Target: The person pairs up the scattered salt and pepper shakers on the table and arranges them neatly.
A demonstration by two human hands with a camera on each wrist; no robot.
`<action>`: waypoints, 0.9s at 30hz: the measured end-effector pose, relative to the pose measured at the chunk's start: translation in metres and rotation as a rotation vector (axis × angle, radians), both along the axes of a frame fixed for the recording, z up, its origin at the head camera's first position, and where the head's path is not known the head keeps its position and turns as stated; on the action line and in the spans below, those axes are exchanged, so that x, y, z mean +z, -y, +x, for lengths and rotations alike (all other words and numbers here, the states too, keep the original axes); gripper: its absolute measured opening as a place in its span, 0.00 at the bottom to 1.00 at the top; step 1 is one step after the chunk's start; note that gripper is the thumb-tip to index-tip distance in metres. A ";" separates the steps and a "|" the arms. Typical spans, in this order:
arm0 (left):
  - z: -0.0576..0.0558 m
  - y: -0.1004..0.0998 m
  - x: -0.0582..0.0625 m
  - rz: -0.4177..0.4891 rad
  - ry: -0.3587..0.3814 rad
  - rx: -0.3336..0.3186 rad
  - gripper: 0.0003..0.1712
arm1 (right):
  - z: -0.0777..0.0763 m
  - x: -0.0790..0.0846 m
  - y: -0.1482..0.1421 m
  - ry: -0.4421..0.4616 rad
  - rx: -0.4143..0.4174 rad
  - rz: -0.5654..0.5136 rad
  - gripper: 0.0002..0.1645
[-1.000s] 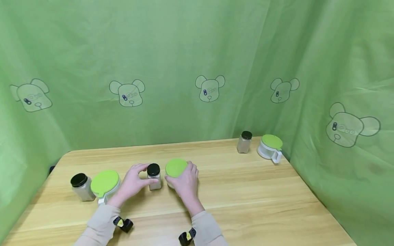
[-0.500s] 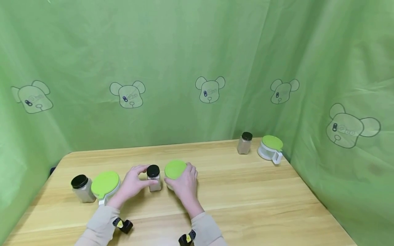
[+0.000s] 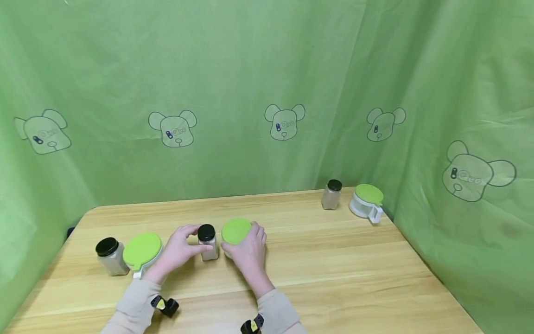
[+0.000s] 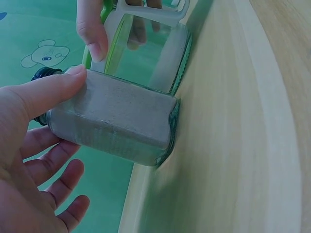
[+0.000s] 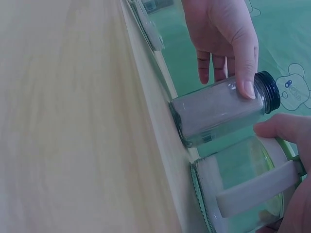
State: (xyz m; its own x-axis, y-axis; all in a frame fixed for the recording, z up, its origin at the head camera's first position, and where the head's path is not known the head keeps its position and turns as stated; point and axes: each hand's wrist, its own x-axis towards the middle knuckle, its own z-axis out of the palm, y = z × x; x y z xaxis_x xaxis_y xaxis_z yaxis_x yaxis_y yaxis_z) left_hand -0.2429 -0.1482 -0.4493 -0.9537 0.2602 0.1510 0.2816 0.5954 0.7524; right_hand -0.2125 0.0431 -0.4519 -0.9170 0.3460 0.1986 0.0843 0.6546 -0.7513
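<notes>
My left hand (image 3: 181, 247) pinches a square glass jar (image 4: 114, 116) with a black screw cap and greyish powder inside, thumb on one side and index finger on the other. The remaining left fingers spread loosely behind it. Just to its right, my right hand (image 3: 250, 248) grips a round clear seasoning pot (image 5: 243, 182) with a green lid (image 3: 235, 231) and a white handle. In the right wrist view, that handle lies beneath the palm. Both containers stand upright, side by side, a small gap between them in the head view. Their bases appear to be on the wooden table.
At the left stand another black-capped jar (image 3: 111, 257) and another green-lidded pot (image 3: 143, 250), close beside my left forearm. A third such jar (image 3: 331, 195) and pot (image 3: 366, 202) stand at the back right. A green curtain (image 3: 233, 167) hangs behind the table (image 3: 333, 278).
Both hands have shifted very slightly to the left together with the jar and the pot they hold. The other jars and pots have stayed in place.
</notes>
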 end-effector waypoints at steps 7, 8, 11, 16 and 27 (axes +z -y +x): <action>0.001 0.001 0.000 0.012 -0.010 -0.015 0.39 | 0.003 -0.002 0.006 -0.007 -0.031 -0.052 0.62; 0.001 0.001 0.000 0.014 -0.010 -0.017 0.39 | 0.004 -0.002 0.006 -0.013 -0.033 -0.063 0.62; 0.001 0.002 -0.001 0.022 -0.001 -0.020 0.39 | 0.004 -0.002 0.008 -0.021 -0.038 -0.093 0.62; 0.001 0.002 0.000 0.028 0.010 -0.024 0.40 | 0.005 -0.002 0.008 -0.035 -0.048 -0.102 0.62; -0.002 0.003 -0.002 0.029 -0.015 -0.039 0.40 | 0.005 -0.001 0.008 -0.043 -0.048 -0.082 0.63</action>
State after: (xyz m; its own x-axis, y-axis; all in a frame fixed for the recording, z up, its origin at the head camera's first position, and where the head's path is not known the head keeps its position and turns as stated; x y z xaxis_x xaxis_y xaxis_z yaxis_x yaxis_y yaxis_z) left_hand -0.2450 -0.1510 -0.4517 -0.9404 0.2925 0.1736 0.3159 0.5619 0.7645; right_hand -0.2072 0.0351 -0.4525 -0.8901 0.4061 0.2069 0.0806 0.5870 -0.8056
